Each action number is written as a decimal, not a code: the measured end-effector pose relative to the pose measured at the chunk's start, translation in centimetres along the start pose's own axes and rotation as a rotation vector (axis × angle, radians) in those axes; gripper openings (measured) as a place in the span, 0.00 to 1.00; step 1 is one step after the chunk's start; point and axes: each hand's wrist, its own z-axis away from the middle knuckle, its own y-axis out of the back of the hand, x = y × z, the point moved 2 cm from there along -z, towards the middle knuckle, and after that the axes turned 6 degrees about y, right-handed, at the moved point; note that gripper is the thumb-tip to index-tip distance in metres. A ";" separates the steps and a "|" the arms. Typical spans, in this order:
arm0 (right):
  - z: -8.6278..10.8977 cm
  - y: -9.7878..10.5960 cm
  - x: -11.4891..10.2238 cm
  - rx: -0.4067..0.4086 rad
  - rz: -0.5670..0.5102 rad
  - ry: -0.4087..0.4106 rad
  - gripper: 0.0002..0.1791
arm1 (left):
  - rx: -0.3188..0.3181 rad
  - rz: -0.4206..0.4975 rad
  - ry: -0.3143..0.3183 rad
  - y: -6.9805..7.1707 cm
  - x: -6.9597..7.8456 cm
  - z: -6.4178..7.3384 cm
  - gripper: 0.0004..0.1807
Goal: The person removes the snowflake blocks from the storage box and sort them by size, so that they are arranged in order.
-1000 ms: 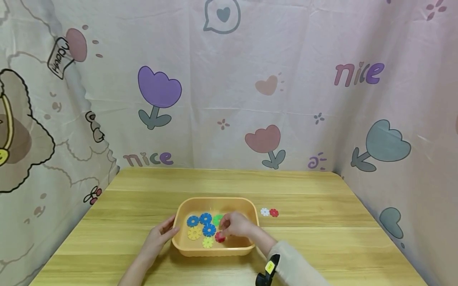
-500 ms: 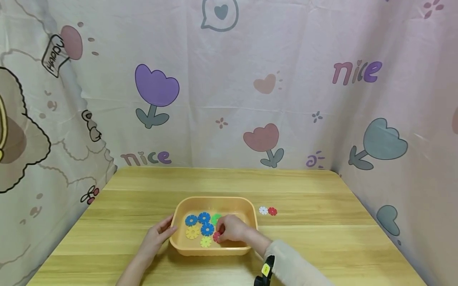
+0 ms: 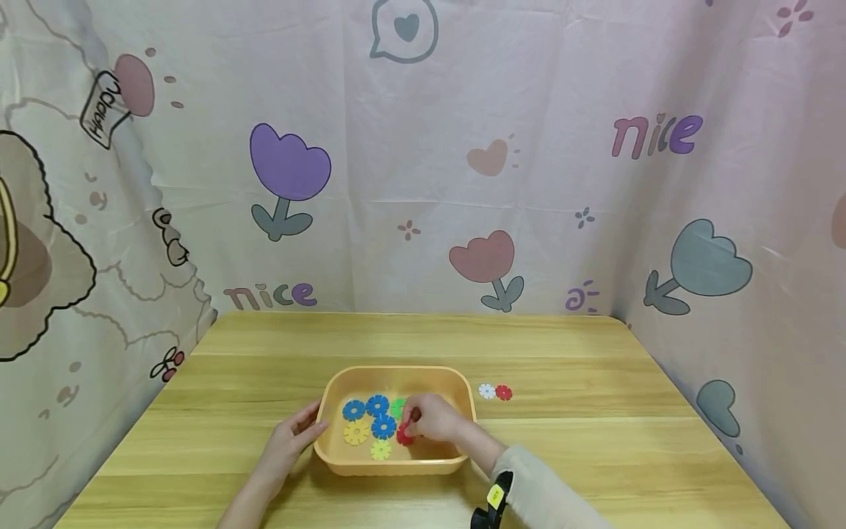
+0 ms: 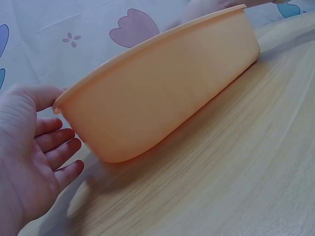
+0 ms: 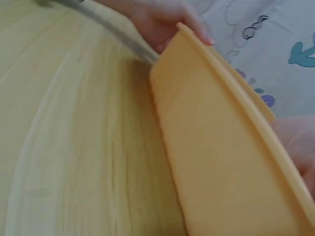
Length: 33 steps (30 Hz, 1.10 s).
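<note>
A shallow orange plastic tub (image 3: pixel 390 468) stands on the table with several notched plastic snowflake discs lying flat in it. Blue discs (image 3: pixel 377 405) are grouped at the left, a larger yellow disc (image 3: pixel 357 432) below them, a pale yellow disc (image 3: pixel 380 450) near the front wall. My left hand (image 3: pixel 284 444) grips the tub's left end, thumb over the rim (image 4: pixel 58 104) and fingers at the outer wall. Inside the tub, my right hand (image 3: pixel 432 417) pinches a red snowflake disc (image 3: pixel 404 435). Behind its fingertips a green disc (image 3: pixel 396 408) is partly hidden. The tub wall hides most of this hand in the right wrist view.
A white disc (image 3: pixel 487 391) and another red disc (image 3: pixel 504 392) lie side by side on the wooden table (image 3: pixel 568 441), just right of the tub. A printed curtain (image 3: pixel 396 272) hangs behind the table and along both sides.
The right hand shifts slightly over the red disc, and its fingertips turn so more of the disc shows. The left hand keeps its grip on the tub. The head view sways slightly.
</note>
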 end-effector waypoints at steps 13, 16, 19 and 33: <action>0.0 5.2 0.2 0.110 -0.265 0.048 0.04 | -0.001 0.007 -0.010 -0.1 0.1 0.0 0.30; 0.4 6.6 0.7 0.133 -0.332 0.029 0.06 | 0.005 0.004 0.001 -0.1 0.1 0.0 0.30; 0.8 7.8 1.4 0.174 -0.378 0.022 0.06 | 0.008 0.008 0.006 -0.1 0.0 0.0 0.30; 4.3 12.4 5.8 0.374 -0.388 -0.103 0.09 | 0.005 -0.019 -0.013 -0.1 -0.1 0.0 0.31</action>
